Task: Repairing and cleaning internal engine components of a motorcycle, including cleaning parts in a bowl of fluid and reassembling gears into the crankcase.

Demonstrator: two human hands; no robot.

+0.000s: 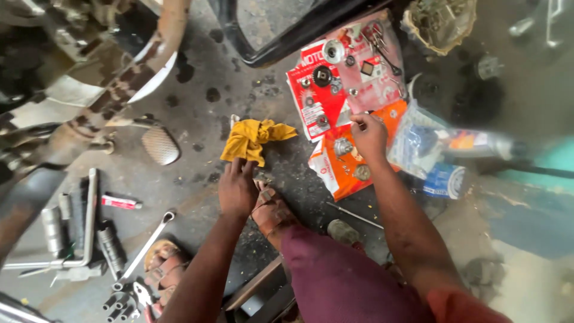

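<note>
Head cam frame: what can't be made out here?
- Right hand: whatever its fingertips pinch over the red and orange printed packets is too small, head view.
- Left hand, by the crumpled yellow cloth: palm side hidden by its own back.
- Clear plastic bag contents: motion blur.
- Dark framed panel: cut off by top edge.

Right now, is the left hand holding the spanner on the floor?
No: the left hand rests by the yellow rag; the spanner lies apart, untouched.

Both arms bare, no sleeves or gloves. Left hand (237, 190) and right hand (369, 137) bare too. Maroon trousers (353, 281) over the knee. Brown strapped sandal (270, 210) on one foot.
</note>
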